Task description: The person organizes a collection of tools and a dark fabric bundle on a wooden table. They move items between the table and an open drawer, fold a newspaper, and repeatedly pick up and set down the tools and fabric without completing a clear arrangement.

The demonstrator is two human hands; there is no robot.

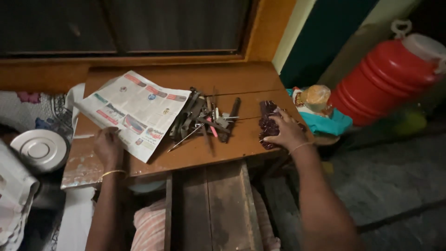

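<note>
Wooden desk (204,153): left hand (108,148) lies flat, fingers spread, pinning the newspaper (134,111) near the front-left edge. Right hand (285,132) cups a dark red bundle (267,122) at the right edge; grip unclear. Metal tool pile (202,120) sits mid-desk between them.

A dark maroon patterned cloth (268,124) is seen at the brown tabletop's (232,148) right edge; a red-ribbed container (383,79) is seen beyond.

red ribbed jug (383,79), round metal lid (41,149), perhaps a capped jar (316,96)
</note>
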